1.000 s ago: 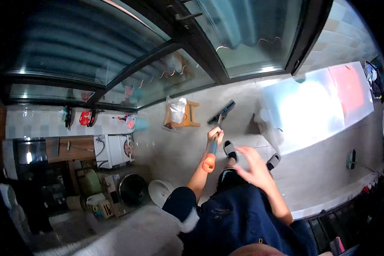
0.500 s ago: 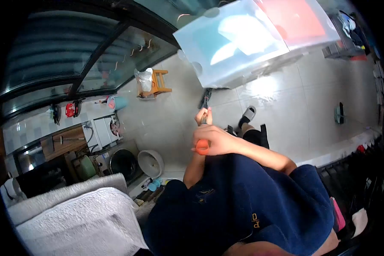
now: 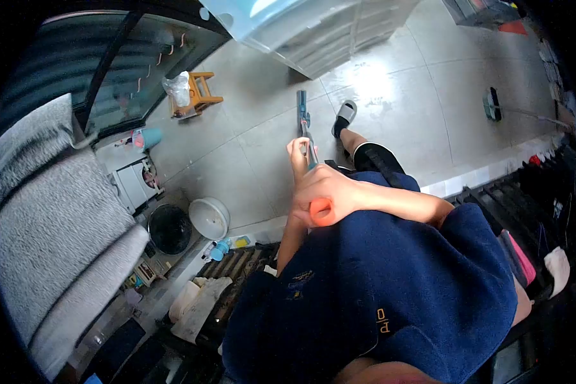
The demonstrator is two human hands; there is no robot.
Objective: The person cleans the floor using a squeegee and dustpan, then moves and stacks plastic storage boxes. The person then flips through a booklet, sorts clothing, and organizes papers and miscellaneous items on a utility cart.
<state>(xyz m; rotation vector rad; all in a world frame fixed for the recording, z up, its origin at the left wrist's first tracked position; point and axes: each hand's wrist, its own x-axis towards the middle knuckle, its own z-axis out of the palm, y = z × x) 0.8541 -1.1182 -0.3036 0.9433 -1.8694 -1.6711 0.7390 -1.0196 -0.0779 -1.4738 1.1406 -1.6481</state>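
A mop [image 3: 302, 105] with a narrow blue-grey head and a long handle reaches down to the tiled floor ahead of me. Its orange end cap points up toward my chest. My right hand [image 3: 329, 192] is wrapped round the handle just beside that cap. Further down the shaft, my left hand [image 3: 298, 152] is closed round the handle too. Fine detail of the mop head is too small to make out.
A translucent storage cabinet [image 3: 326, 51] stands ahead. Left of it are a wooden stool [image 3: 200, 93] with a plastic bag, a light blue bucket [image 3: 148, 138], a white basin [image 3: 209, 218] and a black tub [image 3: 169, 229]. Grey towels [image 3: 70, 198] hang close on the left.
The view has shifted, so the cabinet sits higher and the towels fill more of the left. The mop head now shows clear of the cabinet's edge. Both hands keep their hold.
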